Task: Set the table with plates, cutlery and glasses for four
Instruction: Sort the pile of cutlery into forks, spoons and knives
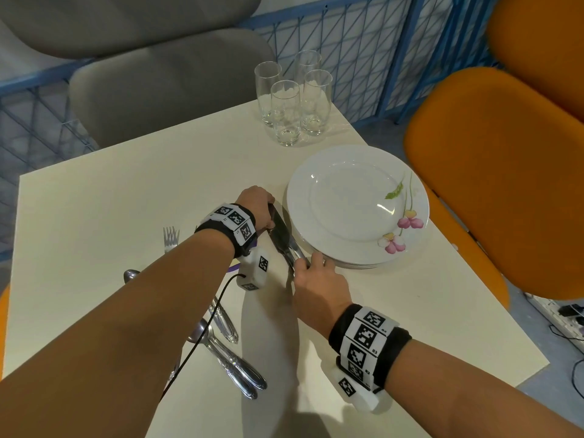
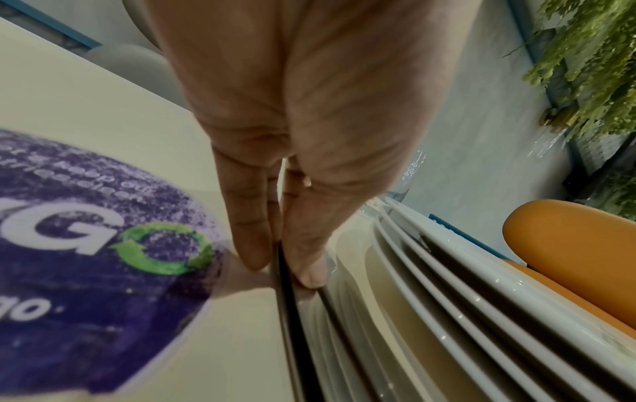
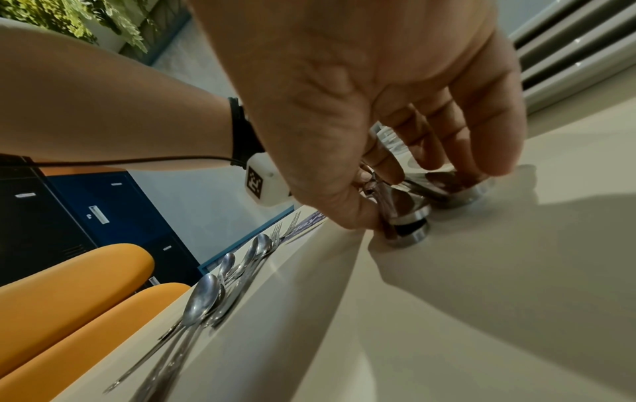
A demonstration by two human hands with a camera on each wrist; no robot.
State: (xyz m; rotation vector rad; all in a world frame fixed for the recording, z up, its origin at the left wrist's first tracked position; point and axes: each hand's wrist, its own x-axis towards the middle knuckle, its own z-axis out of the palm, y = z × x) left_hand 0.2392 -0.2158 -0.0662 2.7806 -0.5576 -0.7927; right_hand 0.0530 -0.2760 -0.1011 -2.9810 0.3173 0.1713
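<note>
Knives (image 1: 284,238) lie bunched beside the stacked plates (image 1: 357,203) — left hand (image 1: 257,203) pinches the blades, right hand (image 1: 316,279) pinches the handles — likely squaring them for sharing out.

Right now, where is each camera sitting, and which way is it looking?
Head: up on the head, looking down at the table; shows both forearms, left hand and right hand on the knives.
Left wrist: low by the table, looking along the fingers pinching a blade beside the plates.
Right wrist: low, looking along the right hand at the knife handles; the left forearm shows too.
Shared: both wrist views see the plate stack's edge.
</note>
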